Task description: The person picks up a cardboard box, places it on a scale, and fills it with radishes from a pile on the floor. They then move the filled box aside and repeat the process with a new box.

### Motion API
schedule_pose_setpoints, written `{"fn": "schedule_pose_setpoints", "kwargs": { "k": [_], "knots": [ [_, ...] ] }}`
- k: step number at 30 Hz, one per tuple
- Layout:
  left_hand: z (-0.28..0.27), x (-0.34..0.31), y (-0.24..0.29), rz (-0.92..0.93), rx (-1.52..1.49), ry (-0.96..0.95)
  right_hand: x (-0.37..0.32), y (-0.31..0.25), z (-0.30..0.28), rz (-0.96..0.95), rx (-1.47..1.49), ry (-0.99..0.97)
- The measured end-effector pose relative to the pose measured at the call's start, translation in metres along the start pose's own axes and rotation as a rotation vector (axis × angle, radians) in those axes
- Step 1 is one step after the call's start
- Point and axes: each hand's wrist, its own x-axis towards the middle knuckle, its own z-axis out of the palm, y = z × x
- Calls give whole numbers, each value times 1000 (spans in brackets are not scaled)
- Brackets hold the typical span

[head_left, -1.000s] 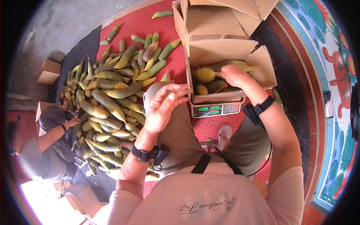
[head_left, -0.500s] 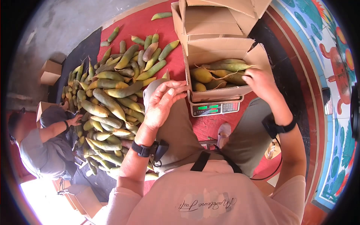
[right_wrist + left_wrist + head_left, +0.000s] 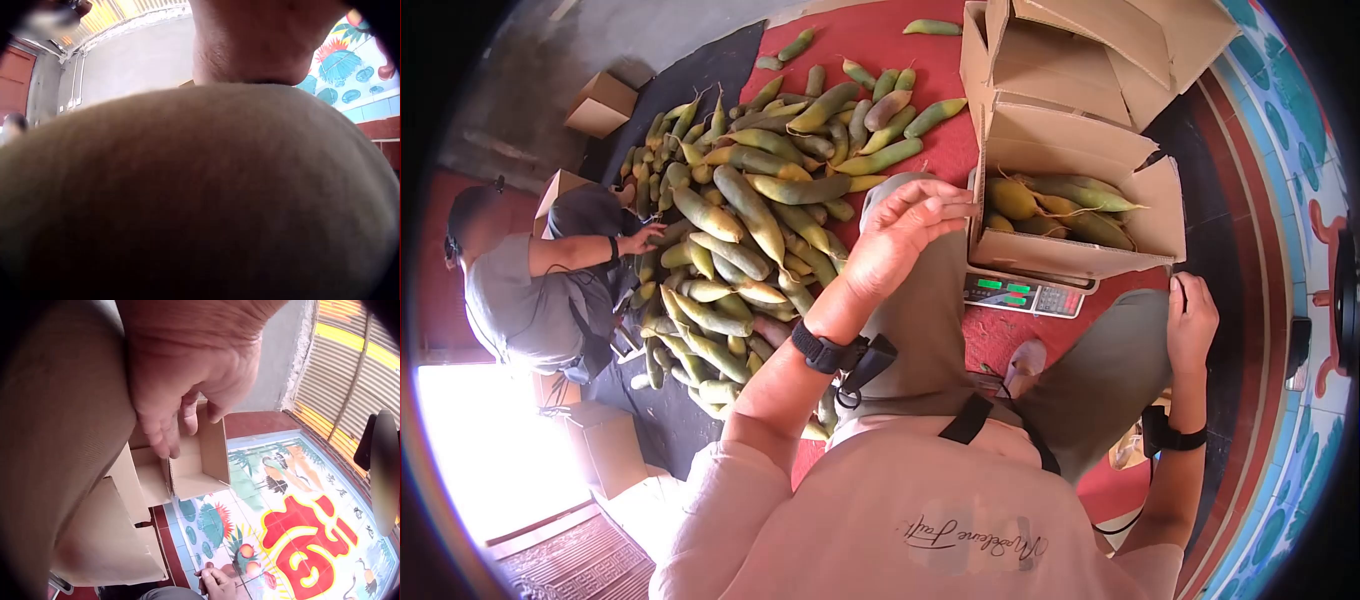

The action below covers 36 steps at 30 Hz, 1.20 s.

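Observation:
An open cardboard box holds several green radishes with thin roots. It stands on a digital scale with lit green readouts. My left hand is held over the left knee, its fingers loosely extended and their tips right at the box's left wall. In the left wrist view, the left hand reaches down over the box edges. Beside the right knee, my right hand rests with fingers loosely bent, apart from the box. In the right wrist view, the leg hides most of this hand.
A big heap of green radishes covers the mat to the left. Behind the filled box is another open carton. A second person sits left of the heap, one hand at it. A painted tile wall borders the right.
My right hand has left the radishes in the box and moved back to the right knee. The left hand keeps its pose while the head view has shifted.

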Motion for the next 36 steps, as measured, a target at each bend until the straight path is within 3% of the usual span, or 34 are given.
{"fn": "schedule_pose_setpoints", "kwargs": {
  "k": [4,7,11,13,17,19,21,23,36],
  "knots": [
    [-19,-19,25,52,48,137,-3,2,0,-56,-23,44],
    [-62,-39,36,74,123,281,-4,5,1,-52,-18,52],
    [-113,-76,40,-10,235,481,-7,8,2,-35,-29,57],
    [-144,-96,29,-154,326,667,-8,8,2,-31,-39,47],
    [-198,-135,-7,-311,376,790,-8,7,3,-43,-38,60],
    [-222,-152,-27,-446,406,949,-9,8,3,-44,-47,67],
    [-240,-167,-43,-511,489,958,-9,9,4,-42,-48,59],
    [-247,-177,-54,-590,508,1111,-9,9,4,-37,-53,51],
    [-289,-184,-79,-620,423,1183,-6,8,7,-32,-93,5]
  ]
}}
